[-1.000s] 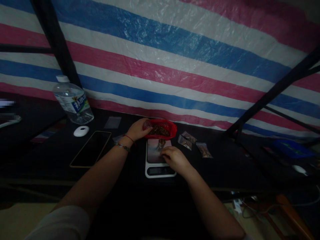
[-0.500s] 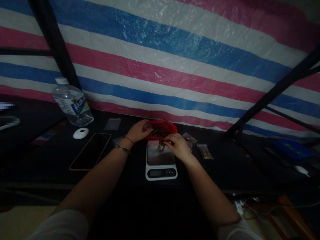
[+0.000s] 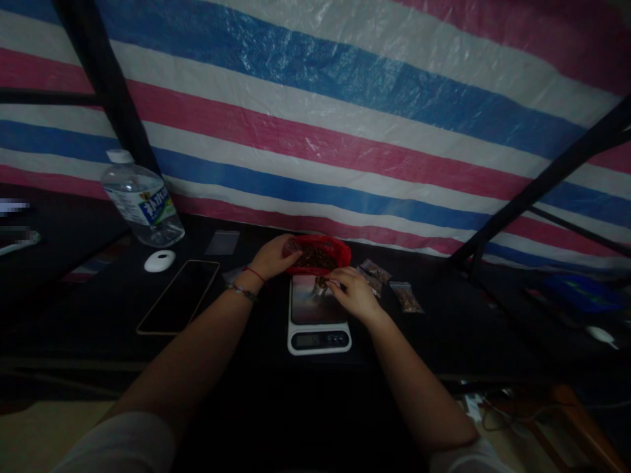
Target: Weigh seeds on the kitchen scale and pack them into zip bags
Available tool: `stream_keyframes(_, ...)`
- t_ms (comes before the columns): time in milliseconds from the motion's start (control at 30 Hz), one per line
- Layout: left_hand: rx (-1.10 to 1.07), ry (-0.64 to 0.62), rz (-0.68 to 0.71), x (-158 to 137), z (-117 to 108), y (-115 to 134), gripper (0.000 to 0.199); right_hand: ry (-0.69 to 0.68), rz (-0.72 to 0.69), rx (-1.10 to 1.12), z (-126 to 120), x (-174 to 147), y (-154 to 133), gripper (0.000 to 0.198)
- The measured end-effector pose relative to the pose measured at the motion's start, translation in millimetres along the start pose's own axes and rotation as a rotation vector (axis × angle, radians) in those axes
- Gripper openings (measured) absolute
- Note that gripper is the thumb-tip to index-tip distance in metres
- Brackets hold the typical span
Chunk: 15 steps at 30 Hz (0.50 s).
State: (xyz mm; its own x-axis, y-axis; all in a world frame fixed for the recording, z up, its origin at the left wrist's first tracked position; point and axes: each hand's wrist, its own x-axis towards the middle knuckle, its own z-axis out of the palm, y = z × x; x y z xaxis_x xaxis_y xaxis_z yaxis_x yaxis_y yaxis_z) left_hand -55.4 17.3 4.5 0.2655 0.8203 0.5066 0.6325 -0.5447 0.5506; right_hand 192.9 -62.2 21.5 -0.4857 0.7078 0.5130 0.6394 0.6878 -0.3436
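My left hand is closed on the near-left rim of a red plastic bag, which lies open with dark brown bits inside. Just in front of the bag stands a white kitchen scale with a shiny metal plate; its display is too dim to read. My right hand is over the plate's right side, fingers pinched on a small shiny cup-like thing with brown bits at its top. Whether that cup touches the plate I cannot tell. Small filled zip bags lie right of my right hand.
On the left are a phone, a white oval case, a clear bottle and a flat zip bag. A striped plastic sheet hangs behind the black table, between dark metal posts. A blue item lies far right.
My right hand has shifted very slightly, and the small cup in its fingers now looks more upright over the scale. My left hand stays on the red bag.
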Motion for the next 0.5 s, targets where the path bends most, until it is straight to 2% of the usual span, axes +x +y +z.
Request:
stream_keyframes(200,0.005,-0.001,-0.001,0.1,-1.8,2.5,0.045,0.114,0.086,0.062,-10.7,1.7,2.4,0.019)
stream_keyframes(367,-0.007,-0.002,0.016,-0.8,-3.4,6.9,0.053,0.246,0.156,0.112,-17.3,34.2,23.4,0.021)
stream_keyframes(500,-0.027,-0.003,0.032,-1.3,-3.8,11.8,0.064,0.339,0.248,0.163,-5.2,55.2,47.6,0.023)
